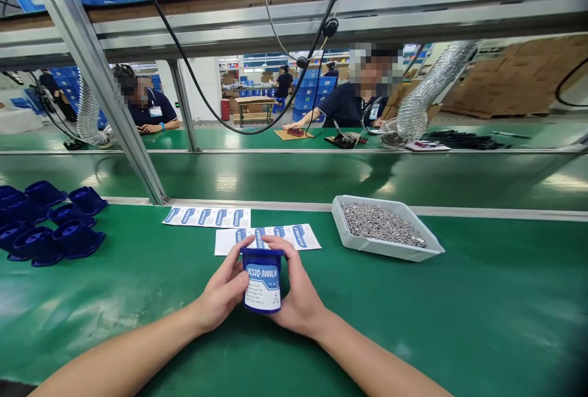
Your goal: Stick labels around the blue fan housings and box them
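Between my two hands is a dark blue plastic pump housing point(262, 311), flanged end up, with a blue and white label point(263, 288) printed "DC52Q-5000L/H" on the side facing me. My left hand point(226, 293) grips it from the left, thumb against the label's edge. Wrapped round the right side and underside, my right hand point(299, 293) holds it too. Just behind the housing lies a label sheet point(301, 238) with part of its backing bare. A second label sheet point(206, 217) lies farther back and to the left.
Several blue housings point(37, 244) stand at the left. A white tray point(390, 249) of small metal pins sits at the right. A metal post point(110, 97) rises at the left; cables hang ahead. Co-workers sit across the green bench point(390, 323).
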A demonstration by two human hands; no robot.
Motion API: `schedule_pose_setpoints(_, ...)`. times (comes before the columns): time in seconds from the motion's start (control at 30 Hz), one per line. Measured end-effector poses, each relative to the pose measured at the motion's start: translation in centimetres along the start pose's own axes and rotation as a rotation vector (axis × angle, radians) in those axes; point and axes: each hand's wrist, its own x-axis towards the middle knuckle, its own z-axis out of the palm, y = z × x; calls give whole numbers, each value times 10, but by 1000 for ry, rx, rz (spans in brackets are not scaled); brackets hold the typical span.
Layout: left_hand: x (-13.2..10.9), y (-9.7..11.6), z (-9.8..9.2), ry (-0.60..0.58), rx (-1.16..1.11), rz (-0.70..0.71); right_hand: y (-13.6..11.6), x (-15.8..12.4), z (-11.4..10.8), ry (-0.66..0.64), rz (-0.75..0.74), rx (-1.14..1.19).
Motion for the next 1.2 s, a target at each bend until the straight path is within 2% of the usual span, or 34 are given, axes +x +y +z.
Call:
schedule_pose_setpoints(0.2, -3, -5, 4, 75, 88, -18, -9, 0, 7, 53, -20, -103)
schedule_pose_setpoints(0.37, -6, -4, 7, 136, 171, -32, -17, 0, 11, 103, -93, -213)
schedule_pose_setpoints(0.53, -6, 3, 12, 129, 242, -66, -20, -1, 13, 93, -101, -305)
schedule_pose_setpoints(0.7, -3, 8, 11, 92, 406, -32, -21, -4, 13, 70, -118, -373)
schedule_pose_setpoints(0.8, -3, 5, 9, 76, 440, 7, -20, -5, 12, 41, -103, -375)
schedule_pose_setpoints(0.97, -7, 1, 15, 97, 332, -73, -13, -7, 10, -2, -93, -330)
schedule_pose_setpoints(1.2, -8, 0, 15, 100, 474, 93, -6, -1, 7, -45, -49, -201)
